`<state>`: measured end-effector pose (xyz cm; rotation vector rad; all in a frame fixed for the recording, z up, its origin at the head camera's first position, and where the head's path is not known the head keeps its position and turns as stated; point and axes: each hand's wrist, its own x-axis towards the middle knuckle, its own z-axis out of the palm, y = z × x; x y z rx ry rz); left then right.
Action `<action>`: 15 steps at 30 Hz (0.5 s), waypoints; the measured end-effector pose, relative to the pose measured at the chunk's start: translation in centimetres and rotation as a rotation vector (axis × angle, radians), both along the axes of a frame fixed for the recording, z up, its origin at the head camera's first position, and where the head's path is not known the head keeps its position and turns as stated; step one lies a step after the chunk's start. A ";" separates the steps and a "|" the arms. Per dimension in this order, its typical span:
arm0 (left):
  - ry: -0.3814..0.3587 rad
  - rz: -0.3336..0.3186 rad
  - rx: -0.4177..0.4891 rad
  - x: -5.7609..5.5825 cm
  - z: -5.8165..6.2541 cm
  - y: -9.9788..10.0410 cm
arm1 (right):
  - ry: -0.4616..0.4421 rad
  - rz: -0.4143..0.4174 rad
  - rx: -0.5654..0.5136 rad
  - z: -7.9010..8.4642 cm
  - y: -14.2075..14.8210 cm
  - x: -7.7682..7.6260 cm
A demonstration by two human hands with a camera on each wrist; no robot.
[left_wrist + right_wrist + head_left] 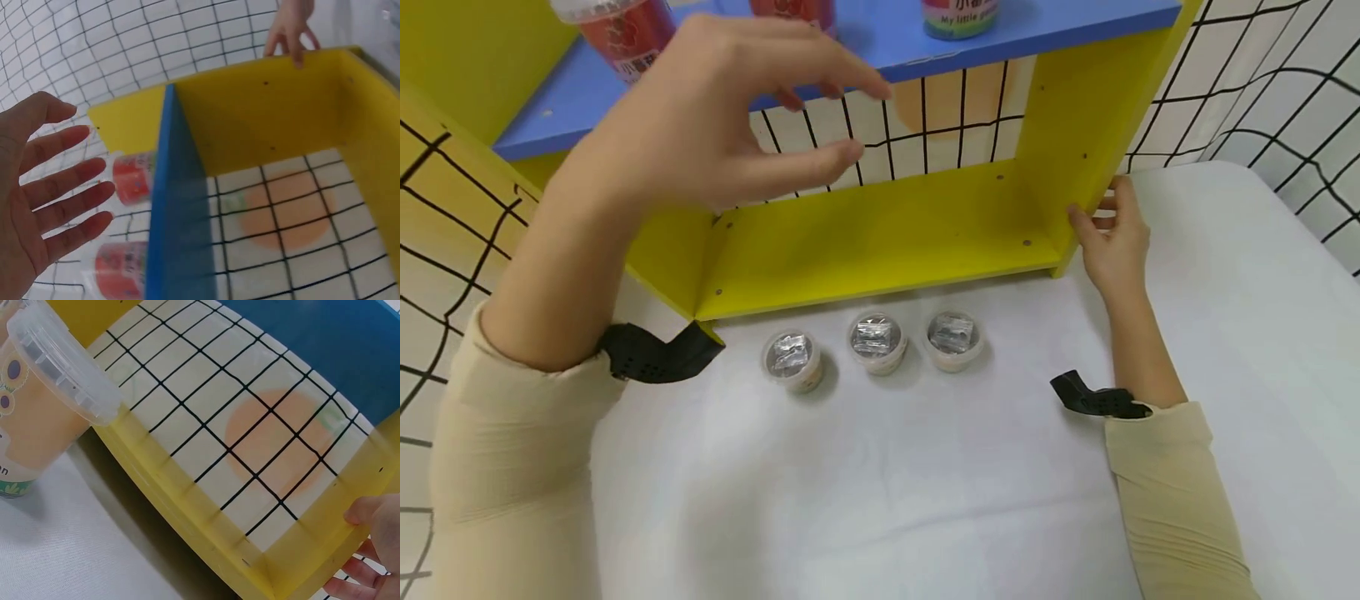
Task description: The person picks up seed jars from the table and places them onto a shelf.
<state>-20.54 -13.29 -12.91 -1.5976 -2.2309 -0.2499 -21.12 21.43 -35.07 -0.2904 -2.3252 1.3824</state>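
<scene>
My left hand (715,125) is raised before the blue shelf board (887,50), thumb and fingers spread apart with nothing between them. Close by it on that board stand a red-labelled cup (628,37) with a white lid and a second red cup (801,8). In the left wrist view, the fingertips are beside the red cups (133,178). A third cup (958,17) with a rainbow-coloured base stands farther right. My right hand (1116,242) grips the right side panel of the yellow shelf unit (865,237), thumb on the near side and fingers behind its outer face.
On the white tablecloth (880,483) in front of the unit stand three lidded cups (793,362) with silvery packets under their lids. One sunflower-printed cup (37,406) looms in the right wrist view. Black wire mesh (1285,92) runs behind and along both sides.
</scene>
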 end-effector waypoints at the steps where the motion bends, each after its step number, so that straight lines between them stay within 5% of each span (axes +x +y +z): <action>1: -0.018 0.010 -0.020 0.4 -0.5 -0.2 | -0.003 -0.001 -0.008 0.0 0.1 0.0; 6: -0.233 0.144 -0.097 2.3 -3.7 -1.2 | -0.001 -0.014 -0.018 0.2 0.6 0.4; 15: -0.614 0.274 -0.261 2.8 -11.8 -4.2 | 0.007 -0.034 -0.042 0.3 1.4 0.8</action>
